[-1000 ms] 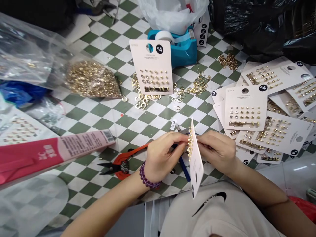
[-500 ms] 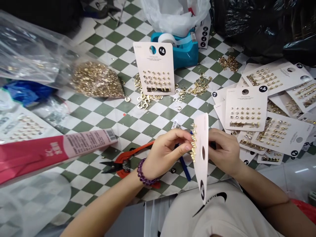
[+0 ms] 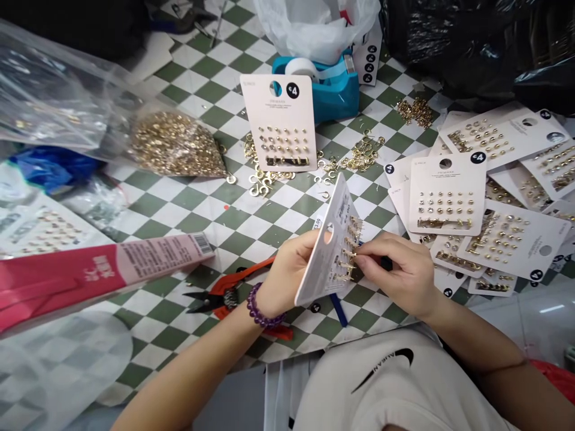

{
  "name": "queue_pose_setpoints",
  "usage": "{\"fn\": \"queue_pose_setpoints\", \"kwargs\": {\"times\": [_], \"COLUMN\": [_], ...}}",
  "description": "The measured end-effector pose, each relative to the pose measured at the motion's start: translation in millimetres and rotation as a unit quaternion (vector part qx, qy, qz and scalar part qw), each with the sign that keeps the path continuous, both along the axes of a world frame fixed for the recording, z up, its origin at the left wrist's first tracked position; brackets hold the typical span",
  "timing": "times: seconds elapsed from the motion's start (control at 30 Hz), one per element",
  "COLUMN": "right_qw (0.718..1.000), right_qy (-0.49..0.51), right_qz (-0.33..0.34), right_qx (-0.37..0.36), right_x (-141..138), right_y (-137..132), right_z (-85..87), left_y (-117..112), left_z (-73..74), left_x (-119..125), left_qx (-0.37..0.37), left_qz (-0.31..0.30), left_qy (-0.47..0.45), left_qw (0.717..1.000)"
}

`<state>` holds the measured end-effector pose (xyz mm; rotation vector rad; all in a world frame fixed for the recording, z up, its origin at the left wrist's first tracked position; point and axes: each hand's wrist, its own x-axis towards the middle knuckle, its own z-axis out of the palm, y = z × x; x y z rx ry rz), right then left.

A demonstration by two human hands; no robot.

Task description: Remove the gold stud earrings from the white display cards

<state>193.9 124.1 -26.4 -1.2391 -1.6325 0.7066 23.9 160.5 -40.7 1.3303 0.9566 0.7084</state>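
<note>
My left hand (image 3: 287, 275) grips a white earring card (image 3: 330, 239) from behind, its back turned toward me so the gold earring posts stick out. My right hand (image 3: 395, 269) pinches at those posts on the card's right side, fingers closed on a small part I cannot make out. A purple bead bracelet (image 3: 263, 308) circles my left wrist. A blue pen-like tool (image 3: 336, 302) lies under the card on the green and white checked table (image 3: 179, 209).
Orange-handled snips (image 3: 220, 293) lie left of my hands, beside a long pink box (image 3: 103, 272). A finished card (image 3: 279, 123) leans on a blue tape dispenser (image 3: 335, 90). Loose gold hooks (image 3: 265, 179), a bag of gold parts (image 3: 173, 143) and a pile of filled cards (image 3: 485, 203) surround me.
The card went from edge-on to flipped over, its back now facing me. My left hand moved behind it and my right hand came to the posts.
</note>
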Motion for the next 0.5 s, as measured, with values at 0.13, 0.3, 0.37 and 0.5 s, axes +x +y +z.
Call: {"fn": "queue_pose_setpoints", "kwargs": {"times": [0.13, 0.3, 0.37, 0.5], "right_qw": [1.0, 1.0, 1.0, 1.0], "right_qy": [-0.017, -0.025, -0.024, -0.017], "right_qz": [-0.004, -0.009, -0.014, -0.012], "right_qx": [-0.001, 0.014, 0.004, -0.014], "right_x": [-0.2, 0.2, 0.8, 1.6], "right_y": [-0.9, -1.6, -2.1, -2.5], "right_z": [-1.4, -2.8, -3.2, -2.6], "left_y": [-1.3, -1.7, -2.3, -3.6], "left_z": [-1.7, 5.2, 5.4, 2.3], "left_x": [-0.6, 3.8, 4.8, 3.9], "left_qx": [-0.108, -0.102, -0.091, -0.068], "left_qz": [0.003, 0.021, 0.018, 0.023], "left_qy": [-0.084, -0.133, -0.145, -0.144], "left_qw": [0.991, 0.986, 0.985, 0.987]}}
